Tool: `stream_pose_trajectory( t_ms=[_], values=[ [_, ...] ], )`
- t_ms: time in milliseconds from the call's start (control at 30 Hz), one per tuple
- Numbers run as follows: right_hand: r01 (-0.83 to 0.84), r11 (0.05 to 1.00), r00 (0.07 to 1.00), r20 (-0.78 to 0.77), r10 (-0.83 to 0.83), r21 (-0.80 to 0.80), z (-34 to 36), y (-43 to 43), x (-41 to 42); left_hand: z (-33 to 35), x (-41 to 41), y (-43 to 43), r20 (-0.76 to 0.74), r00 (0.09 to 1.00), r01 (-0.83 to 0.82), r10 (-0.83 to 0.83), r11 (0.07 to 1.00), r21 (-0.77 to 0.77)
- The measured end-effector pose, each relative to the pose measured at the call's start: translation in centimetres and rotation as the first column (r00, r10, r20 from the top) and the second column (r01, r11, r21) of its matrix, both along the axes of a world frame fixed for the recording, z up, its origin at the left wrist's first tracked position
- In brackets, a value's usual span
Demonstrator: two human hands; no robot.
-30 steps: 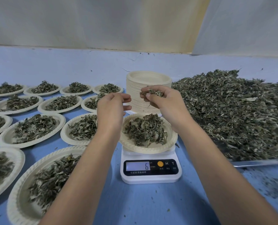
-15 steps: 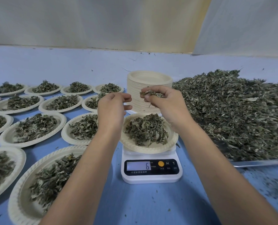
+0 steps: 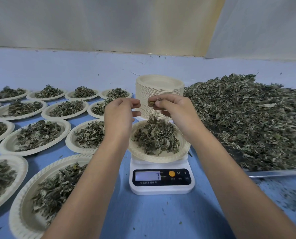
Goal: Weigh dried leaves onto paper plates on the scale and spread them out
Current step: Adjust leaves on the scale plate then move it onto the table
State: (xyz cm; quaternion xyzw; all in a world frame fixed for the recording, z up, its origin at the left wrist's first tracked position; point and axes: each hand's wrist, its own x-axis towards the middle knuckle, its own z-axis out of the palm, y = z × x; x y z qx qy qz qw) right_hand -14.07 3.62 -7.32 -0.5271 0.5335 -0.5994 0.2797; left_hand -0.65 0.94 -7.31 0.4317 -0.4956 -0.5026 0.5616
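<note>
Now | right hand (image 3: 176,111) fingers pinch leaves (image 3: 151,102) above plate (image 3: 161,159) far rim | left hand (image 3: 119,116) apart — fingers curled, contents unclear

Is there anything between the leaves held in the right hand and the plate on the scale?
Nothing visible. The right hand pinches a few leaves above the far side of the plate, open air beneath. The left hand hovers beside it, not under; the plate stack stands behind.

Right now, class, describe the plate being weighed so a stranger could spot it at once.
Find the big heap of dried leaves on the right. Left of it stands a white scale with the plate on top. All other filled plates lie on the blue table.
</note>
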Motion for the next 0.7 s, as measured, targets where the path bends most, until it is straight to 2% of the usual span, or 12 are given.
stream_pose_trajectory(
  t_ms=[100,267,433,567,700],
  values=[
    [0.007,1.0,1.0,0.02,-0.007,0.007,0.0,0.1,0.0,0.0,0.0,0.1,-0.002,1.0,0.003,-0.003,1.0,0.001],
    [-0.008,1.0,0.981,0.192,0.004,0.02,0.4,0.3,-0.4,0.4,-0.6,0.7,-0.007,1.0,0.011,-0.011,1.0,-0.013],
    [0.14,0.99,0.957,0.256,-0.134,-0.005,0.7,1.4,-3.9,1.1,-2.8,2.2,-0.001,0.995,0.098,-0.098,0.994,-0.053],
    [0.376,0.924,0.924,0.043,-0.379,0.064,-0.5,2.9,-8.7,1.2,-6.2,3.3,0.002,0.984,0.176,-0.176,0.982,-0.063],
    [0.508,0.851,0.861,-0.116,-0.495,0.136,-2.0,4.1,-12.5,1.2,-9.8,4.4,-0.036,0.965,0.257,-0.258,0.966,-0.034]
  ],
)
